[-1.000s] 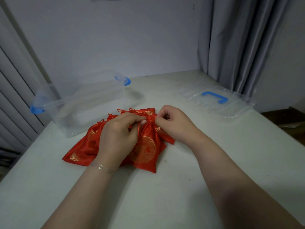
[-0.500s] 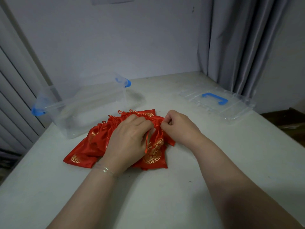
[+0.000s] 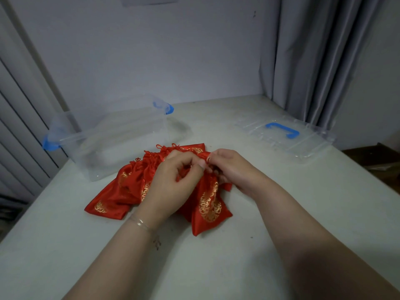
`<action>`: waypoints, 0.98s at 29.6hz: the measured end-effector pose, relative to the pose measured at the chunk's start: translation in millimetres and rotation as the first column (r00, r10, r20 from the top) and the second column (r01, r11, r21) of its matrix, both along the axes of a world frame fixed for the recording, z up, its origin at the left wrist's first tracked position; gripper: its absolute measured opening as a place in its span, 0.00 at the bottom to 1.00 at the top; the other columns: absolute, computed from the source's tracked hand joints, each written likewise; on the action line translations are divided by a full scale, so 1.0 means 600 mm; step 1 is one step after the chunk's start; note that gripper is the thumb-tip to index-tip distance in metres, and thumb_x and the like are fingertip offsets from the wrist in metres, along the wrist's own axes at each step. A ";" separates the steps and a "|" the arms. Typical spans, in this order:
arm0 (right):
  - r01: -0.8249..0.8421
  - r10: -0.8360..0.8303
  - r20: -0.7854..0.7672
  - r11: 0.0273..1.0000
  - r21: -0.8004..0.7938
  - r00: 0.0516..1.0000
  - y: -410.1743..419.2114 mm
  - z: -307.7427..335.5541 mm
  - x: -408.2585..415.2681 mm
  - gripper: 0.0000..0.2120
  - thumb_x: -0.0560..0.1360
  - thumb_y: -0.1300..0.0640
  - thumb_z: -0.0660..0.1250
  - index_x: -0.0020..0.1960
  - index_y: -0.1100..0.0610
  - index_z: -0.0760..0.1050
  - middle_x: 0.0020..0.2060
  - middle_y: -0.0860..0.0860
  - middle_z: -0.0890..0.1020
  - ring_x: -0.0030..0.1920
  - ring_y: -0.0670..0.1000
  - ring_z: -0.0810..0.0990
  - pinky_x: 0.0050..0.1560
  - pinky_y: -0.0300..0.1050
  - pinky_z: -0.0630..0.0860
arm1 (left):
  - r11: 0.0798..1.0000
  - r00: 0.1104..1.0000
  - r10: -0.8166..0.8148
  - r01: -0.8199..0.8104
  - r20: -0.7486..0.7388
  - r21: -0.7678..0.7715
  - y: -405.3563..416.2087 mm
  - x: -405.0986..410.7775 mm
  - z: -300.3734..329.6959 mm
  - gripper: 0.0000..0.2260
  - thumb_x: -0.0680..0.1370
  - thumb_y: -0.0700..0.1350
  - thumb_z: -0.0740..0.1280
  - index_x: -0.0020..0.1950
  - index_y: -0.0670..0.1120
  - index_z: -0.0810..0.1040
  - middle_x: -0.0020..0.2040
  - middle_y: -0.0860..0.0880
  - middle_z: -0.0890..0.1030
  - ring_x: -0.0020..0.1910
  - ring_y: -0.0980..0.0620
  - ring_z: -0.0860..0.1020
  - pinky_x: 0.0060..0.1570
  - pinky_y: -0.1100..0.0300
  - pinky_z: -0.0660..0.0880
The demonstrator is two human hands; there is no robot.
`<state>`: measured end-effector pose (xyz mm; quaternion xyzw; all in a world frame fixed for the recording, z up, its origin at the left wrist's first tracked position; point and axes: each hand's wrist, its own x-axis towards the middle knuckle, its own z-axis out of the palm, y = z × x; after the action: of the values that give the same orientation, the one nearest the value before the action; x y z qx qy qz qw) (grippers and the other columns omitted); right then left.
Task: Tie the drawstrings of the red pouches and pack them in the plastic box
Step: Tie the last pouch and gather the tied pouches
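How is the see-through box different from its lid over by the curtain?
The plastic box is deep with tall walls; the lid is flat and thin. The box has blue clips at its ends; the lid has one blue handle on top. The box sits behind the red pouches; the lid lies apart from them. Both are clear plastic on the table.

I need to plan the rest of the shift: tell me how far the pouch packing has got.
Done: nothing packed; the plastic box looks empty, its lid lying apart. In hand: the left hand and right hand pinch the drawstring at the mouth of one red pouch. Left: finishing the knot, the other pouches, then packing.
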<state>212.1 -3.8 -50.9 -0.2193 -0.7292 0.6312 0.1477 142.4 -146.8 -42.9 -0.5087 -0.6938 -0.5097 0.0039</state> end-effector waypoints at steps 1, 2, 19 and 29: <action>-0.010 0.009 0.001 0.998 0.066 1.000 -0.002 0.000 0.000 0.09 0.77 0.60 0.58 0.38 0.54 0.70 0.29 0.50 0.72 0.27 0.46 0.71 0.29 0.42 0.68 | 0.999 0.996 0.035 -0.035 0.076 0.004 0.001 -0.003 0.001 0.13 0.76 0.52 0.63 0.36 0.49 0.80 0.36 0.55 0.81 0.41 0.57 0.76 0.44 0.65 0.70; -0.010 0.009 0.005 0.991 0.133 1.000 -0.004 -0.001 0.001 0.08 0.78 0.60 0.58 0.40 0.53 0.70 0.30 0.50 0.73 0.27 0.45 0.72 0.30 0.41 0.69 | 0.997 0.986 0.068 -0.071 0.149 0.010 0.003 -0.005 0.001 0.14 0.78 0.50 0.64 0.35 0.46 0.79 0.33 0.56 0.80 0.36 0.60 0.75 0.40 0.67 0.69; 0.065 0.075 -0.146 0.639 0.766 0.986 -0.041 0.006 0.015 0.01 0.77 0.57 0.63 0.48 0.52 0.71 0.40 0.40 0.70 0.37 0.35 0.70 0.40 0.37 0.66 | 0.940 0.935 0.319 -0.332 -0.154 -0.071 -0.003 -0.015 0.005 0.05 0.69 0.43 0.75 0.43 0.51 0.84 0.34 0.65 0.72 0.41 0.60 0.70 0.48 0.61 0.67; -0.031 0.105 -0.164 0.916 0.399 0.981 -0.038 0.019 0.016 0.10 0.70 0.64 0.67 0.43 0.50 0.74 0.37 0.46 0.77 0.35 0.44 0.72 0.40 0.37 0.70 | 0.939 0.921 0.320 -0.339 -0.222 -0.052 -0.002 -0.022 0.001 0.06 0.68 0.41 0.75 0.40 0.51 0.84 0.34 0.67 0.71 0.42 0.59 0.70 0.45 0.73 0.64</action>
<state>221.7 -26.5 -39.7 -0.1009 -0.8319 0.4934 0.2329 129.1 -148.1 -42.5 -0.4356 -0.7872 -0.4135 0.1402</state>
